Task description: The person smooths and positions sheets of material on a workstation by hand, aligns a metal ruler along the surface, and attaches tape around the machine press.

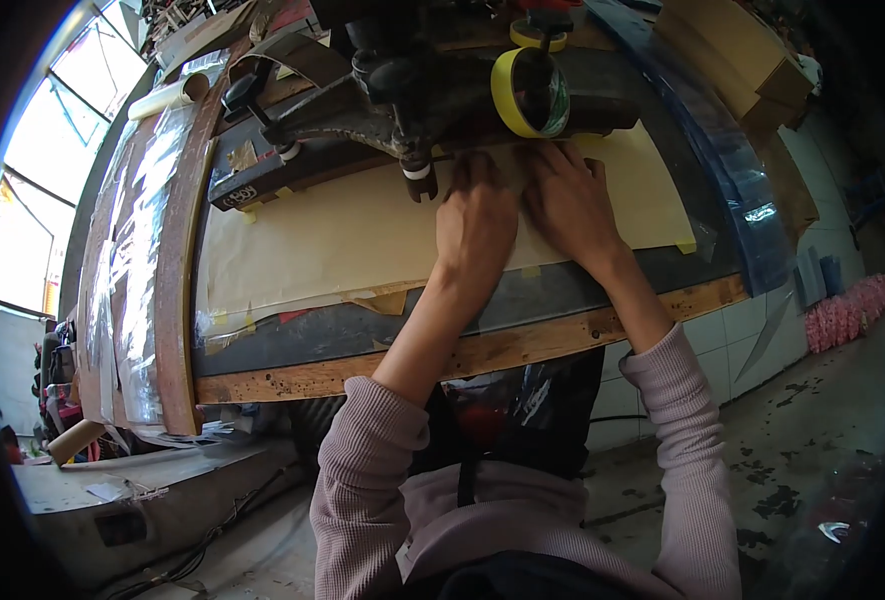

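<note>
A cream sheet [332, 240] lies across the dark board of the work table, with bits of yellow tape at its edges. My left hand [477, 215] rests over the sheet near its far side, fingers curled and fingertips pointing down. Just right of it, my right hand [572, 205] has its fingers bent toward the same far edge. Both sets of fingertips are close together by a dark metal bar [332, 168]; whatever they hold there is hidden. A roll of yellow tape [530, 95] hangs above my right hand.
A dark metal clamp frame [347, 112] with knobs and a bolt stands over the sheet. The table's wooden front edge [442, 362] is near my body. Plastic-wrapped boards [147, 260] run along the left, blue plastic [732, 190] along the right. A cardboard box [737, 60] sits back right.
</note>
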{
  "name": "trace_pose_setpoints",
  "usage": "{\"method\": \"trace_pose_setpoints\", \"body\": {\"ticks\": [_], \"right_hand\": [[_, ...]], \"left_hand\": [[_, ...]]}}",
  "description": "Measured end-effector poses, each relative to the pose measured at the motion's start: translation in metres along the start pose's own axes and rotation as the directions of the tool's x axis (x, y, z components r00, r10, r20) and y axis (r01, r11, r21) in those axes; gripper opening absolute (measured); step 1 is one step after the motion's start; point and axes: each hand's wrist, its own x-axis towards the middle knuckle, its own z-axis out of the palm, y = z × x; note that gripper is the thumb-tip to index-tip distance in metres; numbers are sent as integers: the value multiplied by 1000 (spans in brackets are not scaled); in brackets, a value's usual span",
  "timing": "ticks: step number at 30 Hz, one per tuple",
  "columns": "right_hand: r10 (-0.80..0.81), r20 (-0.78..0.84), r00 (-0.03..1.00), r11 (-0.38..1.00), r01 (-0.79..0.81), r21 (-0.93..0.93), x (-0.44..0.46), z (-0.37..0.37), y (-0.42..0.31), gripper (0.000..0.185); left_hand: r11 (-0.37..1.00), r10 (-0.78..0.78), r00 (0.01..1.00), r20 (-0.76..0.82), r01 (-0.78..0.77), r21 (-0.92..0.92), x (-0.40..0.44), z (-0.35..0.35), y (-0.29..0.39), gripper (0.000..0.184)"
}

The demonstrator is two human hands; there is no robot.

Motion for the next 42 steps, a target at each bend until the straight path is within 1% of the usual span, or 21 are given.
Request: {"method": "trace_pose_setpoints", "body": {"ticks": [3, 12, 15, 16, 24, 27, 30, 38, 42], "right_hand": [[5, 23, 1000, 1000, -5, -3, 1, -3, 0, 38], [15, 5, 1000, 1000, -15, -5, 1, -1, -2, 40], [5, -12, 1000, 1000, -5, -8, 2, 0, -2, 39], [2, -7, 1000, 1000, -2, -10, 2, 0, -2, 39], [-9, -11, 1000, 1000, 9, -28, 1, 2, -1, 41], [0, 12, 1000, 1000, 1, -12, 2, 0, -1, 41], [-3, -4, 1000, 1000, 3, -31, 2, 0, -2, 41], [-18, -12, 1000, 1000, 18, -25, 3, 1, -1, 38], [-15, -32, 999, 1000, 14, -27, 3, 1, -2, 35]], "left_hand": [[1000, 7, 999, -36, -7, -20, 0, 5, -4, 32], [1000, 4, 1000, 7, -4, -19, 1, -1, -2, 31], [998, 62, 996, -69, -62, -4, 1, 5, -6, 30], [998, 58, 996, -71, -59, -12, 2, 6, -7, 30], [997, 61, 996, -63, -63, -34, 1, 2, -6, 28], [998, 41, 999, -24, -42, -43, 1, 1, -6, 29], [994, 107, 994, -37, -106, 6, 2, 7, -12, 29], [999, 44, 998, -37, -45, -19, 2, 4, -7, 33], [999, 6, 1000, 14, -6, -39, 4, 3, -7, 31]]}}
